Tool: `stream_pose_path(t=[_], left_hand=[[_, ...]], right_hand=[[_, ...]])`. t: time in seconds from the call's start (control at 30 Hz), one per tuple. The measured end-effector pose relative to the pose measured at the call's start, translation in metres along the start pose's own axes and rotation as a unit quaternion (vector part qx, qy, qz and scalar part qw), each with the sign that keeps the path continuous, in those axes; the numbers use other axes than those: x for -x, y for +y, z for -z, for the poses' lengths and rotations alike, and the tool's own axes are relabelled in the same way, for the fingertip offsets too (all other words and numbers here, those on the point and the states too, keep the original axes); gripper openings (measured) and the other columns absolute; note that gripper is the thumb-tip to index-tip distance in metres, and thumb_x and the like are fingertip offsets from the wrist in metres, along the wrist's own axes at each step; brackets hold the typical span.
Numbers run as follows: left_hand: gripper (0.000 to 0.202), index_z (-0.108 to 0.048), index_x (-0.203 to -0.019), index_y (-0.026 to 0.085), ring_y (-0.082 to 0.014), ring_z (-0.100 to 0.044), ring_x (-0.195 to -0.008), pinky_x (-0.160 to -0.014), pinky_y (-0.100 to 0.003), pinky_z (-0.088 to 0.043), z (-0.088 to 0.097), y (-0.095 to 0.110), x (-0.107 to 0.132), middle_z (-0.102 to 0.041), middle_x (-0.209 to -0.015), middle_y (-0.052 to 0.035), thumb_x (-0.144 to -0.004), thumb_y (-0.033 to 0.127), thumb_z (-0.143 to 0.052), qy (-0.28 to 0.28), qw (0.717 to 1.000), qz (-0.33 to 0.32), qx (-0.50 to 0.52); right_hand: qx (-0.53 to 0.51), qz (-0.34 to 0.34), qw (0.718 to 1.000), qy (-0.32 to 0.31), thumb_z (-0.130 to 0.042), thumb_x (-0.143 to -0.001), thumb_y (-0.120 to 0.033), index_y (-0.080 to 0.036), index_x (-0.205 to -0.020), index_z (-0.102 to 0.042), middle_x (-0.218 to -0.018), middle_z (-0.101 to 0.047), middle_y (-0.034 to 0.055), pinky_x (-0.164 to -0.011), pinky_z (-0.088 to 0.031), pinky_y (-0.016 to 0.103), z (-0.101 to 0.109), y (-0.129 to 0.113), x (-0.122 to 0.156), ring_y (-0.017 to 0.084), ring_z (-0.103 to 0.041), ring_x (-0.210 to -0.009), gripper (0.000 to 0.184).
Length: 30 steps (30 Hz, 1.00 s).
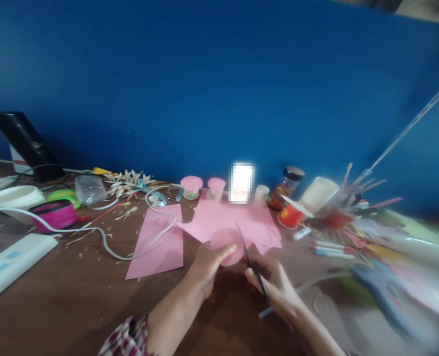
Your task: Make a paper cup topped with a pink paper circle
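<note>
My left hand [206,272] pinches a round piece of pink paper [224,242], the thumb lying on top of it. In my right hand [273,282] is a pair of dark scissors [254,267], their blades pointing up and away beside the disc's right edge. Whether the blades touch the paper I cannot tell. Behind both hands lies a cut pink sheet [237,215] with ragged edges. Another pink sheet [160,242], straight-edged, rests to the left. Two small cups with pink round tops, a wider one [191,188] and a narrower one [216,189], stand at the back.
A white cable [108,247] crosses the table's left side near a white power strip [22,264]. At right are a jar [286,188], a red paper cup [290,216], several markers [332,249] and blurred clutter. A blue wall [204,89] closes off the back.
</note>
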<state>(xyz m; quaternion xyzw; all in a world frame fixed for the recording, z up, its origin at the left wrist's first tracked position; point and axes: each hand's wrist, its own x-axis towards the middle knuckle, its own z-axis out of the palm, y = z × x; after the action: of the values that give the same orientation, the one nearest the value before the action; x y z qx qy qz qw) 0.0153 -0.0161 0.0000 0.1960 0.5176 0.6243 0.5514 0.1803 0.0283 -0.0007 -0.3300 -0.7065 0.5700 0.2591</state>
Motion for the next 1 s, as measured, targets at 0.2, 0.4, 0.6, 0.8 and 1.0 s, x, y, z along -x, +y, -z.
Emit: stream_pose_path(t=[0.2,0.4,0.6,0.8,1.0], left_hand=[[0.043,-0.075,-0.093,0.007,-0.0317,-0.07,-0.083,-0.077,-0.04,-0.054,0.0019,-0.0017,-0.0025,-0.075,-0.09,-0.0178,-0.059,0.033,-0.083,-0.001,1.0,0.005,0.012],[0.043,-0.074,-0.095,0.006,-0.0326,-0.07,-0.087,-0.078,-0.041,-0.054,0.003,-0.0024,-0.0037,-0.075,-0.092,-0.0184,-0.061,0.031,-0.081,-0.011,1.0,0.004,0.014],[0.048,-0.074,-0.096,0.007,-0.0315,-0.07,-0.086,-0.078,-0.04,-0.054,0.003,-0.0032,-0.0072,-0.075,-0.092,-0.0174,-0.058,0.034,-0.084,-0.009,1.0,0.002,0.02],[0.048,-0.074,-0.097,0.007,-0.0316,-0.069,-0.088,-0.081,-0.04,-0.052,0.0018,0.0,-0.0049,-0.075,-0.093,-0.0169,-0.06,0.037,-0.083,0.004,1.0,-0.02,0.008],[0.045,-0.074,-0.094,0.008,-0.0314,-0.069,-0.09,-0.083,-0.04,-0.052,0.0029,-0.0009,-0.0049,-0.075,-0.092,-0.0159,-0.059,0.034,-0.083,0.019,0.999,-0.033,-0.004]], right_hand=[[-0.006,-0.009,1.0,0.0,-0.067,-0.077,-0.06,-0.01,-0.101,-0.07,-0.061,-0.05,-0.0008,-0.047,-0.037,0.022,0.0011,0.0028,0.0,0.012,-0.044,-0.054,0.055],[0.014,-0.002,1.0,0.005,-0.067,-0.077,-0.059,-0.009,-0.098,-0.071,-0.062,-0.05,-0.0001,-0.045,-0.036,0.021,0.0011,-0.0004,-0.0007,0.011,-0.043,-0.053,0.054],[0.026,0.002,1.0,0.002,-0.066,-0.08,-0.057,-0.011,-0.097,-0.071,-0.06,-0.046,-0.002,-0.045,-0.033,0.021,0.0024,0.0026,-0.0006,0.01,-0.039,-0.052,0.05],[0.016,-0.007,1.0,-0.008,-0.066,-0.079,-0.057,-0.01,-0.098,-0.069,-0.06,-0.046,-0.0023,-0.046,-0.033,0.022,0.0012,0.0031,-0.0001,0.011,-0.041,-0.053,0.051],[0.024,0.001,0.999,-0.023,-0.063,-0.082,-0.056,-0.012,-0.085,-0.065,-0.061,-0.045,-0.0025,-0.048,-0.035,0.022,0.0014,0.003,-0.0004,0.01,-0.042,-0.053,0.045]])
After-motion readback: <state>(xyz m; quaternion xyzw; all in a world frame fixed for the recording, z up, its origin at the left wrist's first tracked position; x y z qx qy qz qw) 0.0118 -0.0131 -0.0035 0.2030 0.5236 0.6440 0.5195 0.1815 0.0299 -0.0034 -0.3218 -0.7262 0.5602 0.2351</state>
